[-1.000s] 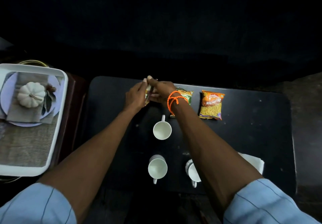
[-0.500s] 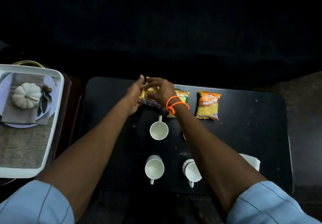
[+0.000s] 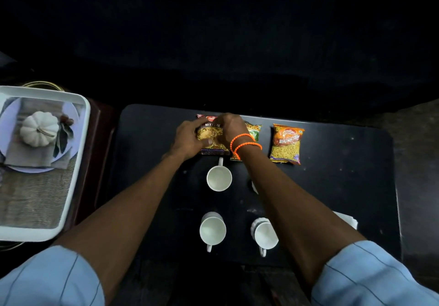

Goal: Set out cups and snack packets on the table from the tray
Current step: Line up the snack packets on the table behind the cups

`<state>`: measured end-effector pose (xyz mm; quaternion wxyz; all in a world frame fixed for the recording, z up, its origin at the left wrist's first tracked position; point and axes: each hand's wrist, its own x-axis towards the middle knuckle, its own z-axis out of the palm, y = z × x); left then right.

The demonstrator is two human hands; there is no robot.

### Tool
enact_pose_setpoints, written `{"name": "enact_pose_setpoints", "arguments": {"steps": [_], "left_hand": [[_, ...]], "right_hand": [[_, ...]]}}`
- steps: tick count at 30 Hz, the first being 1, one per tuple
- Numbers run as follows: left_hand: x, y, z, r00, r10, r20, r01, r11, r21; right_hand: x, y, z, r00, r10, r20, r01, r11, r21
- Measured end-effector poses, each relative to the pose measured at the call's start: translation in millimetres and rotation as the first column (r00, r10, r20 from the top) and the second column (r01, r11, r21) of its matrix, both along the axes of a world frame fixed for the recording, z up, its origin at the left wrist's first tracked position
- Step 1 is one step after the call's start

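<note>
Both hands, left hand (image 3: 187, 138) and right hand (image 3: 229, 128), grip the mixture packet (image 3: 210, 138) between them on the table (image 3: 332, 186).

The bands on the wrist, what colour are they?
Bright orange. The bands loop around the right wrist, clearest in the head view.

Green packet (image 3: 254, 131) mostly behind right hand (image 3: 229, 128); perhaps fourth cup (image 3: 253, 186) under forearm.
</note>
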<state>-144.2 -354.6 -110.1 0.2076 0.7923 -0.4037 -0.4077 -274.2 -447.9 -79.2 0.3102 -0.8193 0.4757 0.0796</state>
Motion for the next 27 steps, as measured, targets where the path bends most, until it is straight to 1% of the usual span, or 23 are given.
{"name": "enact_pose_setpoints", "arguments": {"steps": [2,4,9,12,16,19,23,27], "left_hand": [[-3.2,6.2,-2.3,0.998,-0.037,0.045,0.038,0.999,-0.001],[-4.8,8.6,-4.1,0.997,-0.037,0.069,0.039,0.999,-0.018],[-3.9,11.3,-3.5,0.997,0.009,0.074,-0.007,1.0,-0.015],[-2.3,18.7,-4.1,0.996,0.023,0.084,-0.02,0.999,-0.042],[2.7,20.8,-6.4,0.993,0.02,0.119,-0.01,0.996,-0.087],[5.3,20.1,-6.4,0.99,0.007,0.142,0.006,0.996,-0.093],[4.6,21.4,-6.3,0.987,0.012,0.161,0.002,0.996,-0.09],[5.9,21.6,-8.0,0.985,0.016,0.173,-0.001,0.996,-0.09]], "right_hand": [[-1.2,2.2,-3.9,1.0,0.009,0.017,-0.009,1.0,-0.012],[-3.0,3.7,-6.5,0.999,0.021,0.038,-0.019,0.999,-0.035],[-7.8,9.2,-8.7,0.992,0.086,0.09,-0.08,0.995,-0.063],[-6.7,14.8,-10.4,0.984,0.111,0.138,-0.098,0.991,-0.093],[-2.4,17.1,-11.6,0.984,0.108,0.14,-0.098,0.992,-0.077],[-3.9,15.7,-9.1,0.981,0.106,0.162,-0.097,0.993,-0.062],[-7.8,14.2,-6.8,0.982,0.12,0.145,-0.118,0.993,-0.023],[-4.8,15.4,-7.0,0.98,0.16,0.119,-0.152,0.986,-0.07]]}}
